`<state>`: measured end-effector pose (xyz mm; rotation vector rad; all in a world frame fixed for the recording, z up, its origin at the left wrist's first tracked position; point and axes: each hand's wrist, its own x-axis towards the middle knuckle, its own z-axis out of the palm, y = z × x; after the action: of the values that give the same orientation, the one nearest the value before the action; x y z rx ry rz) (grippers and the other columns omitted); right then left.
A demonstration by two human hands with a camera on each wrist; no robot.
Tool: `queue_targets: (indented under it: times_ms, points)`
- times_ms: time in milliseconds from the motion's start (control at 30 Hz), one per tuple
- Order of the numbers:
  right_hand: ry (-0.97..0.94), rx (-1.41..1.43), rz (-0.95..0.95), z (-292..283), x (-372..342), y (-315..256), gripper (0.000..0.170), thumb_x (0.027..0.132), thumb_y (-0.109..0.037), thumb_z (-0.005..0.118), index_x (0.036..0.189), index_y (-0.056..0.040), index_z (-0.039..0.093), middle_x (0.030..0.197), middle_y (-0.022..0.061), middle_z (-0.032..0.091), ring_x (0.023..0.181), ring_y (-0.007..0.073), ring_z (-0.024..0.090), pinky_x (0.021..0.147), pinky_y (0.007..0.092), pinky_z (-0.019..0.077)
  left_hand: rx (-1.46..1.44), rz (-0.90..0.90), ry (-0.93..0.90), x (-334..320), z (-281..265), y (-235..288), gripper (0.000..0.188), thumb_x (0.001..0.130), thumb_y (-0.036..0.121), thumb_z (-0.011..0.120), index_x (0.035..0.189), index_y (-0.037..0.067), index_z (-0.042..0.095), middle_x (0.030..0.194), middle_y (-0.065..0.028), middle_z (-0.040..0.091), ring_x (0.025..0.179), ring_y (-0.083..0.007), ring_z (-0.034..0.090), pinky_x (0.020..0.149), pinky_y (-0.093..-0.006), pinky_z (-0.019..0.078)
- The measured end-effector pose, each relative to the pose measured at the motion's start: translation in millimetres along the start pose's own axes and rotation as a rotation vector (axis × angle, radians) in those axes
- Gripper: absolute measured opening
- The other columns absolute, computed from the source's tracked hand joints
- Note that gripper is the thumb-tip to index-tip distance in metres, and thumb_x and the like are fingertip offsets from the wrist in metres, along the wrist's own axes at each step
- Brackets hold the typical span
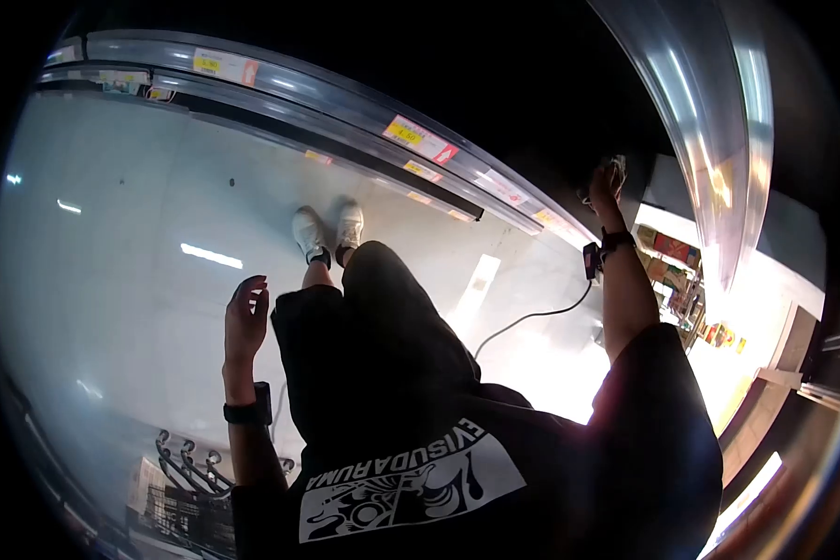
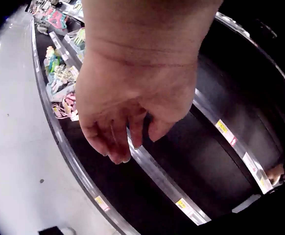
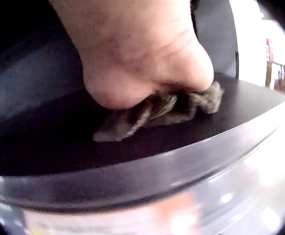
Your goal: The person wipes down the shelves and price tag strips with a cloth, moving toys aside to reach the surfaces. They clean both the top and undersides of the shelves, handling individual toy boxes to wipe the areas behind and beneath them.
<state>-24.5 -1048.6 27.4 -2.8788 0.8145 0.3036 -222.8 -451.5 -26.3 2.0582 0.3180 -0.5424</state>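
My right hand (image 3: 147,73) grips a crumpled grey-brown rag (image 3: 125,125) against the black shelf board (image 3: 49,142) in the right wrist view. The rag bunches out from under the palm, close to the shelf's front edge, and the fingers are hidden behind the hand. In the head view the right arm reaches out to the dark shelving on the right. My left hand (image 1: 245,317) hangs loosely curled over the floor on the left side of the head view, holding nothing. Its relaxed fingers (image 2: 115,147) show in the left wrist view with shelves beyond them.
Clear price rails with yellow and white price tags (image 1: 420,138) run along the shelf edges. Small packaged goods (image 2: 61,81) lie on the far shelves. A black cable (image 1: 532,315) hangs from the right wrist. A black wire basket (image 1: 187,513) stands behind on the pale floor (image 1: 112,243).
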Motion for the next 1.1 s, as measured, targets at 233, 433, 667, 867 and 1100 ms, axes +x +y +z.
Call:
queue_targets:
  times_ms: [233,433,667,867,1100]
  points:
    - [-0.095,-0.133,-0.652,83,47,-189,0.021,0.091,-0.026,0.046,0.097,-0.0102,0.058,0.092,0.0084,0.055,0.083,0.0186,0.052,0.069,0.034,0.0463,-0.002,-0.026,-0.04,-11,4,-14,0.023,0.089,0.01,0.051,0.111,0.003,0.054,0.101,-0.0116,0.062,0.08,-0.0211,0.061,0.069,-0.0309,0.0493]
    - [0.508,-0.039,-0.98,43,-53,-219,0.03,0.084,-0.016,0.056,0.113,-0.0092,0.058,0.129,0.0168,0.043,0.121,0.0292,0.039,0.086,0.0414,0.0458,0.063,0.093,-0.119,-7,10,20,0.022,0.088,0.008,0.052,0.11,0.003,0.054,0.101,-0.0122,0.062,0.078,-0.0221,0.062,0.068,-0.0321,0.0486]
    - [0.186,0.169,-0.288,9,-33,88,0.046,0.092,-0.038,0.038,0.131,-0.0137,0.036,0.132,0.0166,0.039,0.124,0.0349,0.035,0.096,0.0515,0.0337,0.094,0.069,-0.099,-14,51,-6,0.023,0.089,0.011,0.052,0.111,0.003,0.054,0.101,-0.0128,0.062,0.079,-0.0229,0.062,0.066,-0.0321,0.0493]
    - [0.349,-0.094,-0.433,15,-5,140,0.055,0.087,-0.037,0.051,0.13,-0.0052,0.038,0.133,0.0224,0.035,0.124,0.0397,0.032,0.103,0.0463,0.0289,0.062,0.076,-0.029,-48,111,26,0.025,0.09,0.015,0.051,0.112,0.003,0.054,0.102,-0.0112,0.062,0.078,-0.022,0.062,0.066,-0.0304,0.0492]
    - [0.172,-0.197,-0.888,38,-29,-22,0.046,0.086,-0.034,0.054,0.128,-0.0187,0.044,0.135,0.0155,0.035,0.126,0.0335,0.03,0.102,0.0501,0.0271,0.076,-0.01,-0.158,-80,172,85,0.029,0.092,0.017,0.05,0.118,0.005,0.051,0.105,-0.01,0.061,0.083,-0.0183,0.058,0.072,-0.0297,0.0469]
